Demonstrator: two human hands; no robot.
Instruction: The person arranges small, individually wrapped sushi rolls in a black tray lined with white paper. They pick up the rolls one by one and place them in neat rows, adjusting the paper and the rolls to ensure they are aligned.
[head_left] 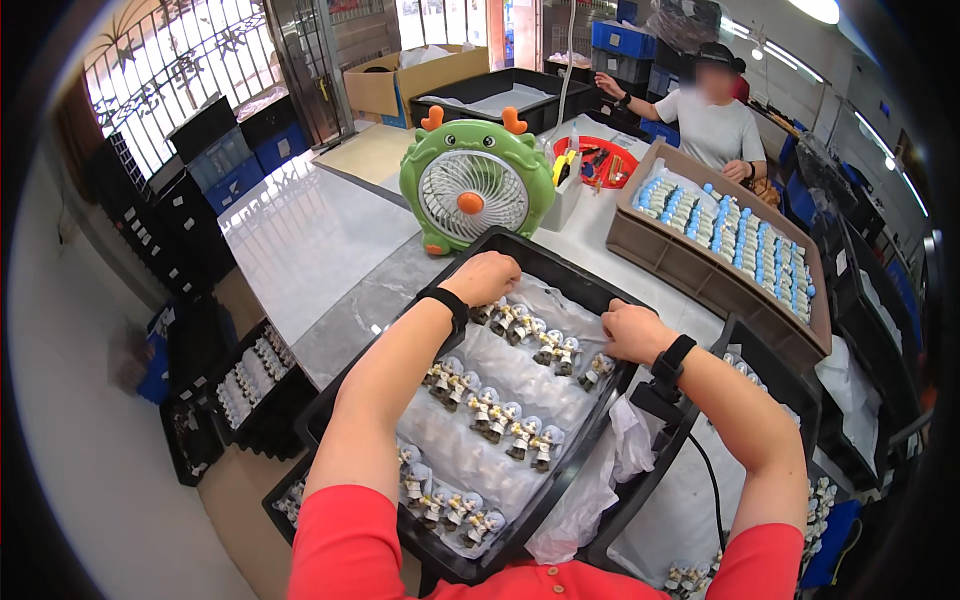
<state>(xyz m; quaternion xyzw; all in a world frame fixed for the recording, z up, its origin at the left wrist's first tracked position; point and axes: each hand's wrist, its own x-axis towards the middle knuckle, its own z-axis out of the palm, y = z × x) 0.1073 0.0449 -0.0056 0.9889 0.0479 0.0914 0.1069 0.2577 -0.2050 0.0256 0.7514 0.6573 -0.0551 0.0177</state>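
Observation:
A black tray lies in front of me, lined with translucent plastic sheeting. Small figurines with pale blue-grey hair, white tops and dark bases lie in rows on it. My left hand is at the tray's far left corner, its fingers curled down by the far row's end. At the far right side, close to a single figurine, my right hand is bent over the tray's edge with fingers drawn together. What either hand grips is hidden.
A green cartoon-shaped fan stands beyond the tray. To its right are a red basket of tools and a brown crate of blue-topped pieces. Another black tray with a cable sits at right. A person works across the table.

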